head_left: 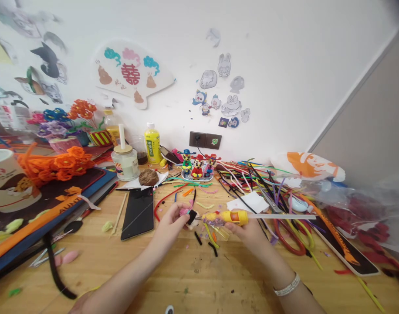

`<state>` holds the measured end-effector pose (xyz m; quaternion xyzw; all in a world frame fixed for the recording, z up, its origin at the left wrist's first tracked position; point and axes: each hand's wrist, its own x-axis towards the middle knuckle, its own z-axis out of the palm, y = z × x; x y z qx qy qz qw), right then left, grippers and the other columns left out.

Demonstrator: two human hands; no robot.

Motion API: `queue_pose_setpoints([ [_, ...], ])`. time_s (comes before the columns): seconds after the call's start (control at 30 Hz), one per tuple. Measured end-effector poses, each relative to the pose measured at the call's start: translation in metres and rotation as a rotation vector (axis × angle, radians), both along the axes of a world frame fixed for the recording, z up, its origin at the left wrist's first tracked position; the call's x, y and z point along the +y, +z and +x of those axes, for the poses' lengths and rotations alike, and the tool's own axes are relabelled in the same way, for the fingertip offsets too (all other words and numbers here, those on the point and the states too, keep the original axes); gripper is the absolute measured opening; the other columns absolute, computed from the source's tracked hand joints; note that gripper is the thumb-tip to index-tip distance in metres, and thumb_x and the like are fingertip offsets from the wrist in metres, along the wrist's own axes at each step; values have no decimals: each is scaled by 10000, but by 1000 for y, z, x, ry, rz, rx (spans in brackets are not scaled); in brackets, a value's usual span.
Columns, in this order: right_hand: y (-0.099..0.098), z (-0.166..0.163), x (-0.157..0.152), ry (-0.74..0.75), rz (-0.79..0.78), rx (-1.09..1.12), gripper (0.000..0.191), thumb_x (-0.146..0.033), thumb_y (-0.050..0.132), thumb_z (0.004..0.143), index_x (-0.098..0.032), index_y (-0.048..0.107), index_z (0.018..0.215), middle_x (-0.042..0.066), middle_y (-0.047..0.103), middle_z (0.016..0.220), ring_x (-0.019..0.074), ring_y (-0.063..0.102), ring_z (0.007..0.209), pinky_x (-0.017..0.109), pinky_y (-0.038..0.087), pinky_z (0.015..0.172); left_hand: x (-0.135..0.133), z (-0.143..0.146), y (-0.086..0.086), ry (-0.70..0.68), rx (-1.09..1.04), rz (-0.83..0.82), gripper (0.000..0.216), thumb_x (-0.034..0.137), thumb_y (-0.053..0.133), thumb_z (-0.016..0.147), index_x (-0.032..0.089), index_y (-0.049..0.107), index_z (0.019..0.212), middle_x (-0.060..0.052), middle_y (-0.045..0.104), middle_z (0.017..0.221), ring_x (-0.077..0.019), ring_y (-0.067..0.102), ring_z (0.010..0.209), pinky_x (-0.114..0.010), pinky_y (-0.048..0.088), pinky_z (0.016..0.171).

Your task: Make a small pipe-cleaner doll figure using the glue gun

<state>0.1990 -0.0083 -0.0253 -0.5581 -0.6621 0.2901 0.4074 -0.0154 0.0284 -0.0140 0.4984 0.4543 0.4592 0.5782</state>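
In the middle of the head view my left hand (pixel 174 221) is closed on a small pink, black and white craft piece (pixel 191 216), pinched in its fingertips. My right hand (pixel 248 233) grips a yellow hot glue gun (pixel 224 217), a long translucent glue stick (pixel 281 216) jutting out of its back end to the right. The gun's nozzle points left and is right by the craft piece; whether they touch I cannot tell. Short black and yellow pipe cleaner bits (pixel 212 249) lie on the wood just below the gun.
Behind my hands stand several small figurines (pixel 198 166). Pipe cleaners (pixel 245 174) and red-handled scissors (pixel 292 244) crowd the right side. A black phone (pixel 139 213), a candle jar (pixel 125 163), a yellow bottle (pixel 153 144) and a white mug (pixel 10 183) are on the left.
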Motion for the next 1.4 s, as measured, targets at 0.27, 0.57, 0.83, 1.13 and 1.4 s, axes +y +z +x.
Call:
queue_pose_setpoints([
  [0.27, -3, 3, 1, -13, 5, -22, 341, -466, 572, 703, -177, 653, 865, 75, 680, 866, 244, 612, 810, 355, 464, 747, -2, 0, 4, 8, -9, 0, 229, 288, 599, 544, 172, 515, 722, 3, 612, 662, -134, 551, 566, -228, 420, 487],
  [0.57, 0, 0, 1, -4, 36, 15, 325, -458, 568, 708, -175, 648, 846, 71, 684, 828, 237, 618, 782, 344, 469, 715, -4, 0, 5, 3, 23, -5, 219, 294, 573, 578, 176, 503, 749, 4, 611, 662, -140, 563, 577, -233, 423, 511],
  [0.83, -6, 3, 3, -39, 39, -48, 324, -460, 562, 712, -181, 648, 853, 67, 676, 847, 245, 610, 801, 353, 461, 736, -4, -1, 6, 1, 16, -3, 199, 283, 577, 583, 174, 506, 734, 2, 613, 660, -135, 562, 574, -224, 417, 504],
  [1.13, -7, 1, 3, -40, 26, -55, 341, -480, 554, 714, -188, 641, 868, 67, 674, 843, 242, 610, 810, 346, 463, 732, -4, 0, 8, 0, 11, -4, 202, 281, 584, 570, 172, 508, 723, 16, 597, 627, -122, 540, 546, -217, 413, 491],
  [1.4, 0, 4, 2, -73, 109, -182, 300, -456, 541, 728, -203, 638, 859, 50, 662, 824, 227, 595, 772, 310, 441, 674, -4, 0, 5, 23, 17, 26, 191, 308, 590, 598, 174, 522, 716, 13, 598, 632, -125, 554, 554, -208, 418, 478],
])
